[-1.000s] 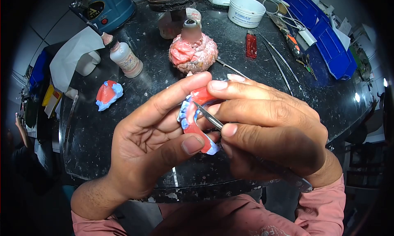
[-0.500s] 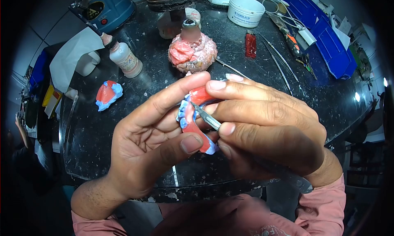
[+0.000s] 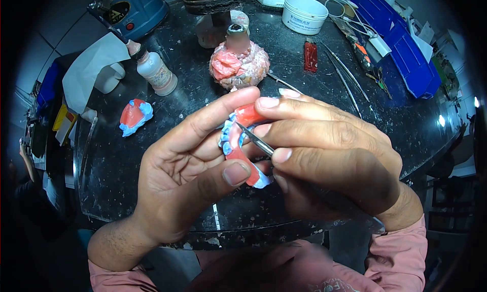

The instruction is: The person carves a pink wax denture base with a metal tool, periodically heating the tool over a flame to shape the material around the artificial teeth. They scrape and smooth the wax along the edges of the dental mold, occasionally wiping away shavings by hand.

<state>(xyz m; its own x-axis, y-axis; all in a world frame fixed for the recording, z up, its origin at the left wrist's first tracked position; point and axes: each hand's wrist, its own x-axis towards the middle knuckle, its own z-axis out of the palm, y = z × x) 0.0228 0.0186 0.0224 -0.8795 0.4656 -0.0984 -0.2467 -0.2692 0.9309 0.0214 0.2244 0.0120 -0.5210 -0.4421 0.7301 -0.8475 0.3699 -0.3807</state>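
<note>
My left hand (image 3: 190,162) grips a curved, arch-shaped wax denture piece (image 3: 237,154), red and pink with blue material along its outer edge and ends. The thumb presses its lower part and the index finger curls round its top. My right hand (image 3: 335,150) pinches a metal wax knife (image 3: 259,144), whose pointed tip rests at the pink inner side of the arch. Fingertips of the right hand also touch the red top end of the piece. Most of the knife's handle is hidden under the right hand. A second red and blue wax piece (image 3: 136,117) lies on the table to the left.
Beyond my hands stands a burner covered in lumpy pink wax (image 3: 239,63). A labelled bottle (image 3: 156,75) and white paper (image 3: 91,71) are left; a white tub (image 3: 304,15), red wax block (image 3: 310,57), metal tools (image 3: 347,76) and blue tray (image 3: 401,48) are right.
The knife has rolled slightly in my right hand, its blade now showing narrower. The wax denture piece has tilted a little, showing more of its blue edge. My left hand stays nearly still.
</note>
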